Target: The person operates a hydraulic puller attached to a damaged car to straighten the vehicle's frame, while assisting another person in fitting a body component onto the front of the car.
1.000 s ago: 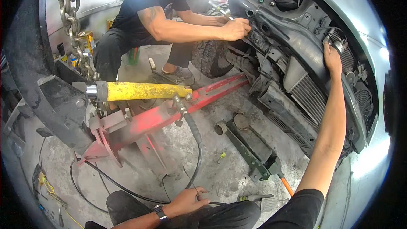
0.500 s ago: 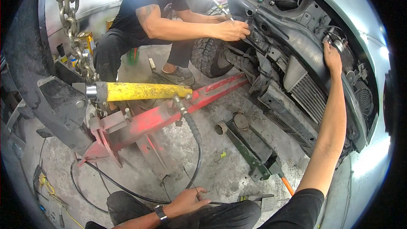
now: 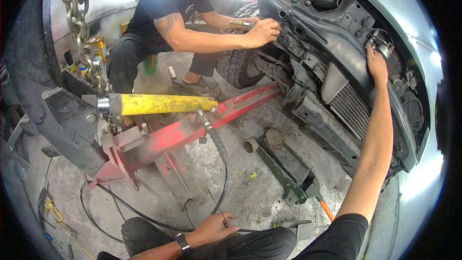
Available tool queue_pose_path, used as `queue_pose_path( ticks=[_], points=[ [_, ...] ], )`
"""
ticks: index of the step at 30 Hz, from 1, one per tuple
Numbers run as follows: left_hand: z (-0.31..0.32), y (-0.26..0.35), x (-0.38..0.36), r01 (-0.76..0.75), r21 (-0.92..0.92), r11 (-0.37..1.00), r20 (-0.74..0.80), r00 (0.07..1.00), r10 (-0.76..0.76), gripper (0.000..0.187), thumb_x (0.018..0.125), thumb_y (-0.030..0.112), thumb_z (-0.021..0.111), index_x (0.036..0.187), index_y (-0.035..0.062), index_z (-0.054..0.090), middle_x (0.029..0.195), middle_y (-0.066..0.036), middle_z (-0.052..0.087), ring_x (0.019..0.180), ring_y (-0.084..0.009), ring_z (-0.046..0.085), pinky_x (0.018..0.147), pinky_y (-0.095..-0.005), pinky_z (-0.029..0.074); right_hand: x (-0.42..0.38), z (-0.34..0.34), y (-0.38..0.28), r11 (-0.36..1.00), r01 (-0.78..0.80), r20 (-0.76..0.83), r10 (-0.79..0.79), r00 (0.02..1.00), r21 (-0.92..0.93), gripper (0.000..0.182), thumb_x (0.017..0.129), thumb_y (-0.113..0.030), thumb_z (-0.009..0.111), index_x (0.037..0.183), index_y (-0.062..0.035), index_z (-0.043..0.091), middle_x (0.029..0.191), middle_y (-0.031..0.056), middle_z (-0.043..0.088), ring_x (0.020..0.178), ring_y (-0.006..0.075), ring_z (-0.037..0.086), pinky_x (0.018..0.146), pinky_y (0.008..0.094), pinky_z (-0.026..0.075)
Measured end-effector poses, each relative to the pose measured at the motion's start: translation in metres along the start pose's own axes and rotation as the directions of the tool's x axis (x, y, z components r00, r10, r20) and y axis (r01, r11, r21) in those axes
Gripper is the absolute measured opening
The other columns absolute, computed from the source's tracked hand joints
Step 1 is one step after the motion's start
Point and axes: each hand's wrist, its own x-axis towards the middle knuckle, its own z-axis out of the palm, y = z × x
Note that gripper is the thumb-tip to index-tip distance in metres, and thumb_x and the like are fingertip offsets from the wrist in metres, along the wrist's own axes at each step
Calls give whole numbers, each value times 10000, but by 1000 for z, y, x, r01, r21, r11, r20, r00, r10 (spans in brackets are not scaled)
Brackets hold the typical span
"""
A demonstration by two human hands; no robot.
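My left hand (image 3: 211, 229) rests over my thigh with its fingers curled; a thin dark rod (image 3: 217, 203) runs up from between them. My right arm stretches to the front of a vehicle, where my right hand (image 3: 377, 66) grips the edge of the dark metal front crossmember (image 3: 347, 48). Close to those fingers is a small silvery fitting (image 3: 383, 50). Below the crossmember shows a finned cooler (image 3: 350, 108). A co-worker (image 3: 166, 14) crouches opposite, both hands at the frame end, with a pen-like tool (image 3: 242, 23) in one hand.
A red pulling arm (image 3: 178, 137) with a yellow hydraulic cylinder (image 3: 166, 104) crosses the middle. A hose (image 3: 227, 178) loops from it over the floor. Heavy chain (image 3: 79, 14) hangs left. A green floor jack (image 3: 284, 168) stands under the vehicle front, near a tire (image 3: 236, 65).
The co-worker's tool has swung from slanting toward the frame to nearly level, and their hands have shifted slightly left. My own hands have stayed in place.
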Motion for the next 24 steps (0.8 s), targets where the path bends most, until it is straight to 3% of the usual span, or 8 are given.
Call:
queue_pose_path(
  ticks=[3,9,12,21,24],
  points=[
    [-7,14,0,84,0,996,57,995,-84,492,826,364,644,1088,-43,555,801,-141,664,700,-269,626,648,-354,473,-5,-4,-5,1000,-6,-1,6,1000,13,639,892,-534,306,1177,-31,578,1178,272,544,1150,409,490,968,448,368],
    [-8,13,0,87,-19,996,69,994,-86,502,828,371,638,1098,-44,556,818,-145,666,735,-268,624,674,-356,477,-3,-2,-4,1000,-25,2,25,1000,6,633,890,-530,298,1188,-45,576,1183,266,547,1157,400,492,975,449,363],
    [-1,2,0,29,-26,999,23,999,-28,495,837,407,645,1109,4,557,781,-76,621,592,-168,562,573,-308,446,1,-1,-1,1000,-24,21,24,999,0,634,890,-532,296,1191,-48,574,1192,262,543,1163,398,486,977,448,362],
    [1,-1,0,28,-27,999,12,1000,-28,477,832,401,654,1103,19,564,766,-72,612,610,-173,578,572,-303,454,-5,-3,-7,999,-43,3,43,999,-1,638,886,-538,295,1198,-53,569,1216,248,532,1178,389,475,984,446,358],
    [-6,12,0,69,-21,997,46,997,-68,481,827,350,646,1085,-45,556,793,-134,657,698,-257,621,649,-350,476,-4,-3,-7,999,-37,3,37,999,-7,637,885,-535,295,1200,-52,567,1214,251,530,1178,392,473,983,448,358]
  ],
)
